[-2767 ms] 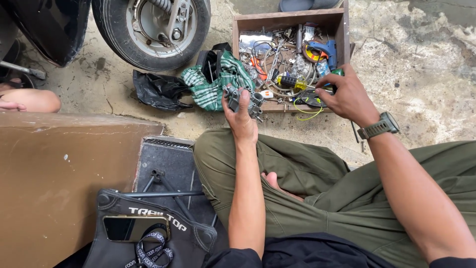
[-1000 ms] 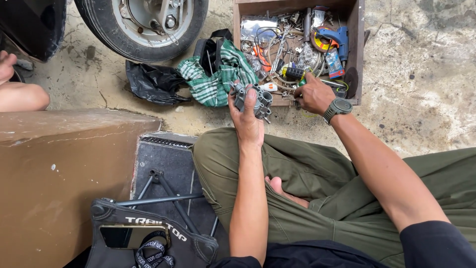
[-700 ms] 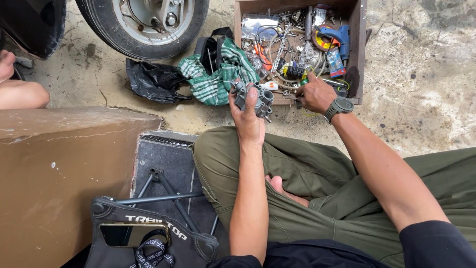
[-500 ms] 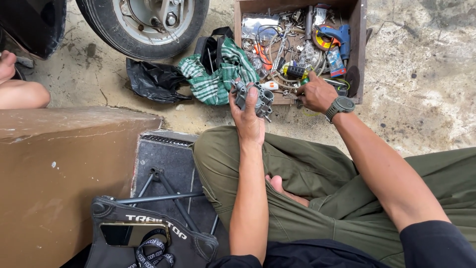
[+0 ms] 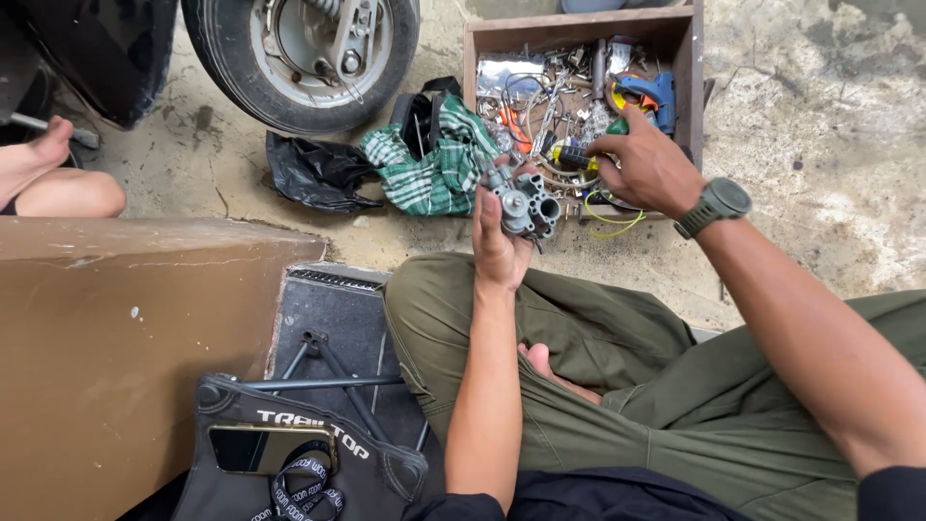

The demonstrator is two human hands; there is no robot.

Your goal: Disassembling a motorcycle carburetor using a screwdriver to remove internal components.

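Left hand [image 5: 499,239] clamped round the carburettor [image 5: 526,201], held up over my knee, bore end turned to my right, so I can see the openings while I dig for a tool. It's just short of the wooden toolbox [image 5: 687,77], not touching it.

Right hand [image 5: 648,166] is down in the front of the box, fingers curled together on a screwdriver with a yellow-and-black handle [image 5: 571,157]. Looks like a grip, shaft end is hidden among the clutter.

Box sits on the concrete within arm's reach: loose wires, a shiny foil-looking bag at the back left, a blue tool at the back right, orange bits in the middle. Yellow wire [image 5: 613,222] loops out over the front edge.

Green checked cloth [image 5: 434,164] and a crumpled black plastic bag [image 5: 316,172] lie just left of the box, below the scooter wheel [image 5: 301,58].

Black bag with white lettering at my left, phone tucked in its front pocket [image 5: 270,447]. Someone else's bare knee [image 5: 68,188] at far left.
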